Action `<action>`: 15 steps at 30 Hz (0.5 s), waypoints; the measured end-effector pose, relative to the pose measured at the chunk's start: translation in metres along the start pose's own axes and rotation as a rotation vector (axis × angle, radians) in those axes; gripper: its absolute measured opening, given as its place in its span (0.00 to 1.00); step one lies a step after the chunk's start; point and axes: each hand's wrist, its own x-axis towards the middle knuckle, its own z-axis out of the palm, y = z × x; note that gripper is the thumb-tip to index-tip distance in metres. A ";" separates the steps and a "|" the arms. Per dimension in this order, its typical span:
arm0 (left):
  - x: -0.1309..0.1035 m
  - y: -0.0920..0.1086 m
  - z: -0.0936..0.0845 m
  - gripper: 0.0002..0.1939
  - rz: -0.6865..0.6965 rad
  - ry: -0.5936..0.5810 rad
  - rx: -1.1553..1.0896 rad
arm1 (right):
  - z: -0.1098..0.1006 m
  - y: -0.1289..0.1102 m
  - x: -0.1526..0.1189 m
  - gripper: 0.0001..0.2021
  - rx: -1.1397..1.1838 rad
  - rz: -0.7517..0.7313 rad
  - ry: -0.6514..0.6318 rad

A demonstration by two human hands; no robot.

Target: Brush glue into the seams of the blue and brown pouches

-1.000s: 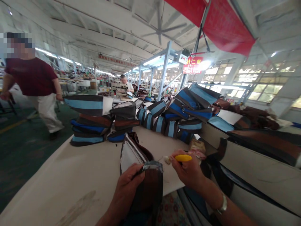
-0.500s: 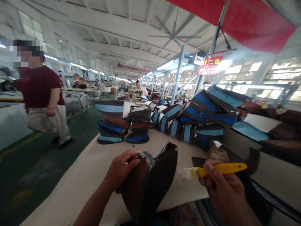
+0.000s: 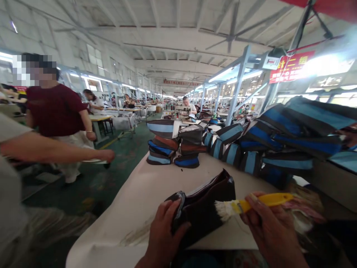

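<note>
My left hand (image 3: 166, 227) grips the near left end of a dark brown and black sewn piece (image 3: 206, 208), fingers over its rim and thumb on the near side. The piece stands on edge over the pale worktable (image 3: 136, 201), folded with an open slot along its top. A greyish smear shows on its rim by my fingers. In my right hand (image 3: 272, 223) is a paintbrush (image 3: 237, 206) with a yellow handle, its whitish bristles pointing left. The bristles overlap the piece's right side in view; whether they touch it I cannot tell.
Stacked striped sewn pieces (image 3: 160, 143) stand at the table's far edge, with a larger blue-striped pile (image 3: 292, 130) to the right. At the left, a person's outstretched arm (image 3: 61, 149) crosses the aisle, and a person in a dark red shirt (image 3: 58, 104) is beyond.
The view has swung left. My left hand has shifted its hold, with its thumb now on the near side. The brush is closer to the piece. A second person has come in at the left.
</note>
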 end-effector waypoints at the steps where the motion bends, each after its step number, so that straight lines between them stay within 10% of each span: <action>1: 0.003 0.002 0.003 0.24 -0.004 -0.009 0.036 | 0.005 0.001 -0.001 0.14 0.001 0.004 -0.007; 15: 0.056 0.071 0.028 0.02 -0.070 -0.244 -0.342 | 0.056 -0.016 0.007 0.13 -0.493 -0.263 -0.266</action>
